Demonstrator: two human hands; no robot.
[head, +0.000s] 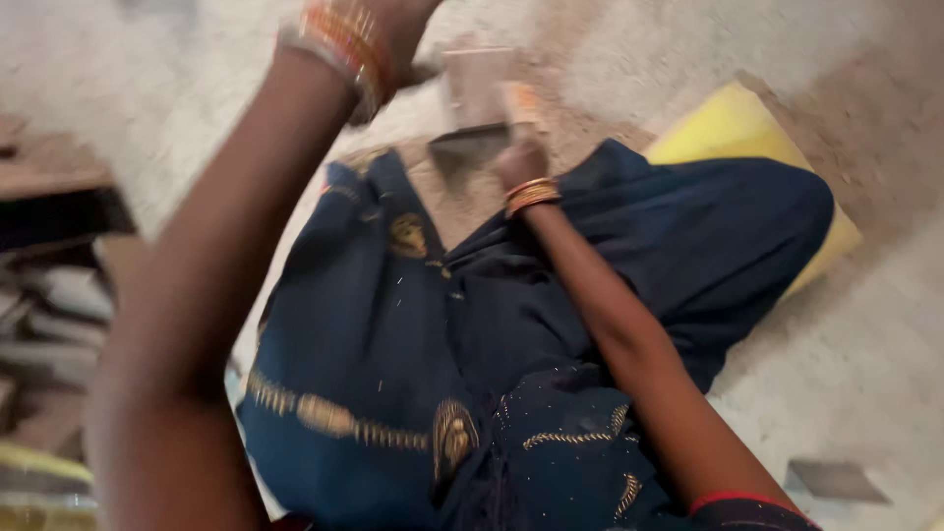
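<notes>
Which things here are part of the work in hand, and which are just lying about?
In hand:
- right hand, resting on a flat dark slab
- left hand, raised at the top edge; what it holds is blurred
- pale block beyond the slab

Lying about:
- yellow cushion under the knee
- stacked pieces at left
- grey flat piece on the floor, lower right
</notes>
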